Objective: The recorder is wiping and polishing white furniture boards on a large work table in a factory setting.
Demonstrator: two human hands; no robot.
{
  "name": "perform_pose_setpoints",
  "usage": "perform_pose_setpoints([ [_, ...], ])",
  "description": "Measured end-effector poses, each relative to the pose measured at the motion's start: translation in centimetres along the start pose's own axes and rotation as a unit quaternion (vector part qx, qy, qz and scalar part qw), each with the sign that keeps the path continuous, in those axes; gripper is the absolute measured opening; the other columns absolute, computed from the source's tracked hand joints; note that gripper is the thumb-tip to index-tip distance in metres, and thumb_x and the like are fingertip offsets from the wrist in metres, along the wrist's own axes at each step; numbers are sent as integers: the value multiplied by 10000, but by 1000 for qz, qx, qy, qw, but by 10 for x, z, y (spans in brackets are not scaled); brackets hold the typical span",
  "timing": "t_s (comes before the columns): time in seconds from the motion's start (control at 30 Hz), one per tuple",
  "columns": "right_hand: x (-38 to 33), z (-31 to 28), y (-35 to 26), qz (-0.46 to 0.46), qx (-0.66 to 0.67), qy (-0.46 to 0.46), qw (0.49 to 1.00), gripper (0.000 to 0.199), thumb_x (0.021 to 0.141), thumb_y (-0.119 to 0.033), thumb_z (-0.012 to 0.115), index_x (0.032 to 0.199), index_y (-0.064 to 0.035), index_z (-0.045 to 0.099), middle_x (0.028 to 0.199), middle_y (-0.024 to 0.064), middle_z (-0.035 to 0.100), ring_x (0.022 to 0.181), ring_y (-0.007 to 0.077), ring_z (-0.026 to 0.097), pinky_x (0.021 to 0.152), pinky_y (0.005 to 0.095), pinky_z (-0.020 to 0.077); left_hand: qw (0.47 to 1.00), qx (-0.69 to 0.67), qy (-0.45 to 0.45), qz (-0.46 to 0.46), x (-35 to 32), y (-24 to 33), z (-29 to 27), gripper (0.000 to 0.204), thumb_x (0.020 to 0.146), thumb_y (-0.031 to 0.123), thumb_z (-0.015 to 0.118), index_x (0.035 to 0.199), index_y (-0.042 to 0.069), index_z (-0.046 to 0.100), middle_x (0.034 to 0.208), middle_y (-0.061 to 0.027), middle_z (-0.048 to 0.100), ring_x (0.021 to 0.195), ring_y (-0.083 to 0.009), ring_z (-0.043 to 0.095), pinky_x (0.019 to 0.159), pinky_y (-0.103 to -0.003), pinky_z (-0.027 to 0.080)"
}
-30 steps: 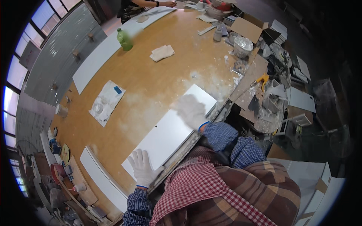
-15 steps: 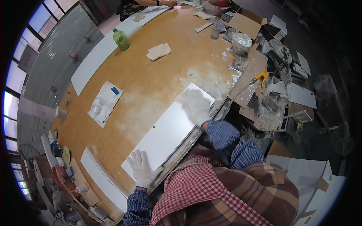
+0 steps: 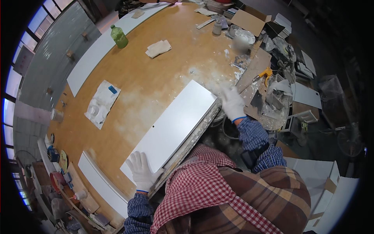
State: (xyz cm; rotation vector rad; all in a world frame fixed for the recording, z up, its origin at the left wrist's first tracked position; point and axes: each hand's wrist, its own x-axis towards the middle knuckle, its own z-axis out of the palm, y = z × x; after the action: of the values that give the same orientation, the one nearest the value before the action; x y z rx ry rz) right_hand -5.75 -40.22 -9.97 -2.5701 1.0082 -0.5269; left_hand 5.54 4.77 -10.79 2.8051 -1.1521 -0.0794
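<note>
A long white board [image 3: 171, 124] with a small dark hole lies slantwise along the near edge of the worktable [image 3: 136, 66]. My left hand [image 3: 141, 171], in a white knit glove, rests flat on the board's near-left end with fingers spread. Past the board's far-right end, over the table's edge, is my right hand [image 3: 233, 103], also gloved. Its fingers are slightly blurred but look stretched out, and nothing shows in them.
On the table are a folded cloth [image 3: 159, 48], a green bottle [image 3: 119, 37], a white sheet with a blue block [image 3: 112, 89] and other white panels [image 3: 103, 183]. A yellow air gun [image 3: 267, 74] lies among clutter at right. Another person's arm shows at the far edge.
My right hand has moved off the board's surface to the right, past its end. My left hand stays on the board. The whole view has shifted slightly.
</note>
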Motion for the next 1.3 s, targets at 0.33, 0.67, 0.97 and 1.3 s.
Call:
perform_pose_setpoints([
  [0.33,-32,3,-25,-47,-47,-99,993,492,904,-58,566,1353,-259,554,1231,245,597,878,411,706,672,522,573,1000,-7,7,11,3,0,-2,1125,641,625,843,1431,-70,447,1522,-319,413,1463,-492,315,1239,-651,132],
  [0.67,-43,3,-40,-22,-60,-152,986,459,915,-81,521,1363,-172,483,1171,257,606,880,432,711,699,556,558,1000,-7,-27,-4,6,3,-9,1143,655,636,829,1453,-79,430,1548,-321,392,1478,-485,300,1244,-649,111],
  [0.97,-47,0,-43,-29,-114,-181,976,400,912,-83,526,1307,-99,468,1234,271,565,835,419,714,674,557,563,999,-11,-37,-5,5,1,-8,1177,668,671,796,1484,-83,406,1578,-316,359,1497,-490,270,1256,-626,114],
  [1.3,-39,1,-22,-68,-127,-154,978,526,872,-51,555,1385,-117,463,1167,224,627,793,375,724,616,522,571,999,-18,-34,-1,5,-3,-3,1180,676,679,793,1493,-75,397,1587,-323,343,1505,-491,257,1255,-628,107],
])
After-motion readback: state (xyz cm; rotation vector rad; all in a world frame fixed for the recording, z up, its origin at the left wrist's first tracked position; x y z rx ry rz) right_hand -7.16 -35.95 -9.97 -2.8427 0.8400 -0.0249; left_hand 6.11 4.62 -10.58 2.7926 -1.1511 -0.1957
